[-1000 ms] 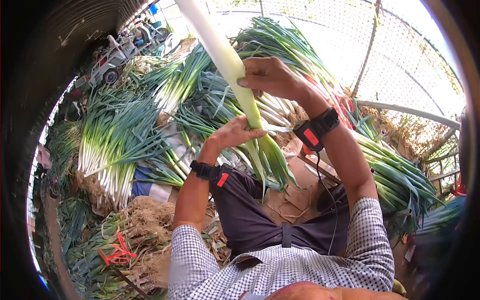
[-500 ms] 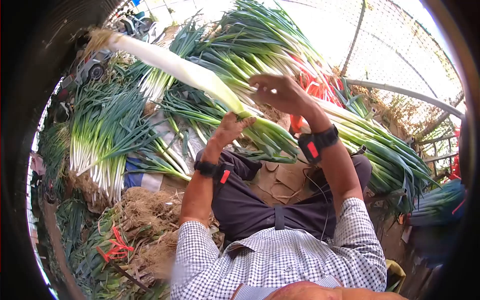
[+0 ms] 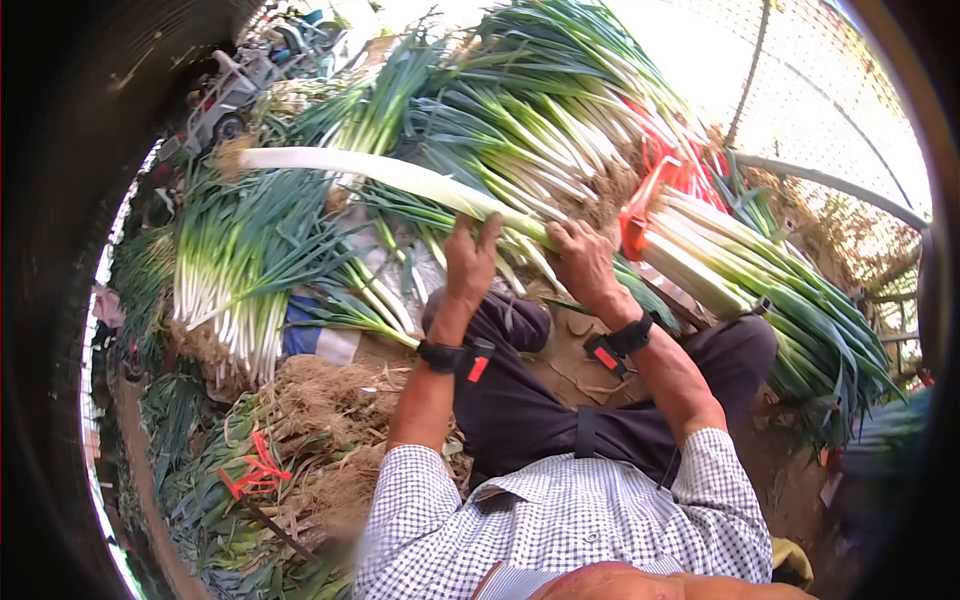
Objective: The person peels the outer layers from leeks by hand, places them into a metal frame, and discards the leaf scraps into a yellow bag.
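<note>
A long leek [image 3: 370, 168] stretches across in front of me, its rooty end to the upper left and its green end toward my right hand. My left hand [image 3: 471, 262] is closed around the pale green part of the stalk. Farther along, my right hand [image 3: 588, 262] grips the same leek where its leaves begin. The leaf ends run down past my right hand and are partly hidden by it. Beyond my hands lies a big heap of leeks [image 3: 540, 130].
To the right rests a leek bundle [image 3: 760, 270] with red ties [image 3: 650, 200]. More leeks [image 3: 235, 280] lie at left. Nearer, a pile of trimmed roots and leaves [image 3: 320, 410] holds a red strip [image 3: 258, 468]. A cart [image 3: 225, 105] stands at upper left, a mesh fence [image 3: 820, 110] at upper right.
My right hand was raised off the leek and has come down to grip its green end. The leek has swung to a flatter angle. The whole view has shifted slightly.
</note>
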A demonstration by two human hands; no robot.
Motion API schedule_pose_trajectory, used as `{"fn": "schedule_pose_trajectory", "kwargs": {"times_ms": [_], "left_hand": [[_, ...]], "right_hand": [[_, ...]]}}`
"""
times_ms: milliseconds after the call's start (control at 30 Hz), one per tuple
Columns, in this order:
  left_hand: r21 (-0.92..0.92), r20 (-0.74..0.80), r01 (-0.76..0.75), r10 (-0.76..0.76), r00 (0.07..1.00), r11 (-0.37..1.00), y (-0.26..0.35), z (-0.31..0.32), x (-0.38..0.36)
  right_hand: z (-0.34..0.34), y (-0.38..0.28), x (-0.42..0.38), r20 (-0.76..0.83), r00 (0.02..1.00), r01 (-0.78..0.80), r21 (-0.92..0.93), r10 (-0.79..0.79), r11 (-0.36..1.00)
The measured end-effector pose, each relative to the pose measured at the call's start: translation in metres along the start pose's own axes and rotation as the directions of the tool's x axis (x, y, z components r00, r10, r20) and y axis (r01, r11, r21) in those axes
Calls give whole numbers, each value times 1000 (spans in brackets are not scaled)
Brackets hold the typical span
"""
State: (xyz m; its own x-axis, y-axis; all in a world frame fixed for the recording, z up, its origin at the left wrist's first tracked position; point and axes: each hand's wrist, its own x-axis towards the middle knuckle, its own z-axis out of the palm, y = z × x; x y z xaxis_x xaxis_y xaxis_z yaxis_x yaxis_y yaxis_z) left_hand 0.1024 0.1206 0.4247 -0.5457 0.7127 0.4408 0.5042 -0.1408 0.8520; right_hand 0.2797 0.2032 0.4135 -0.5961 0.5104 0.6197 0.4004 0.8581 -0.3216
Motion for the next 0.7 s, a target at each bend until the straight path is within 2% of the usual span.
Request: {"fn": "schedule_pose_trajectory", "kwargs": {"times_ms": [33,100,167,200,233,300,367,400,433,500,567,600,633,700], "left_hand": [[-66,-28,59,-61,998,996,8,0,-4],[131,-103,-44,57,993,990,13,-3,-6],[65,-93,29,-23,995,997,-33,-14,-10],[26,-74,65,-63,995,998,-48,-17,-10],[92,-145,164,-150,978,982,-36,-25,-10],[-204,-156,281,-314,936,938,-75,-54,-3],[-177,-153,330,-357,921,927,-90,-90,2],[-100,-209,322,-337,918,941,-135,-111,7],[-195,-228,360,-399,888,912,-122,-125,6],[-369,-116,451,-522,845,813,-99,-153,4],[-587,-48,385,-505,862,712,-85,-175,-6],[-688,-12,286,-405,914,667,-93,-184,-4],[-859,-14,188,-388,921,477,-73,-187,0],[-915,5,136,-325,946,381,-23,-173,2]], "right_hand": [[3,0,0,14,1000,-5,-4,6,1000],[10,1,-1,-44,999,22,50,-20,999],[1,-1,2,58,996,-83,191,73,978],[0,9,3,176,979,-156,318,103,935],[-7,14,6,220,974,-153,437,60,887],[-28,16,9,400,913,-292,518,74,804],[-37,22,9,457,888,-315,527,49,790],[-37,25,11,484,874,-320,533,28,783],[-31,31,11,448,894,-278,510,25,814],[-16,44,4,381,924,-212,448,29,869],[-5,50,-1,313,949,-127,310,25,942],[-5,48,-2,222,975,-66,263,6,962],[-2,41,-5,138,990,-10,214,-20,977],[-1,31,-6,156,988,-27,158,2,987]]}}
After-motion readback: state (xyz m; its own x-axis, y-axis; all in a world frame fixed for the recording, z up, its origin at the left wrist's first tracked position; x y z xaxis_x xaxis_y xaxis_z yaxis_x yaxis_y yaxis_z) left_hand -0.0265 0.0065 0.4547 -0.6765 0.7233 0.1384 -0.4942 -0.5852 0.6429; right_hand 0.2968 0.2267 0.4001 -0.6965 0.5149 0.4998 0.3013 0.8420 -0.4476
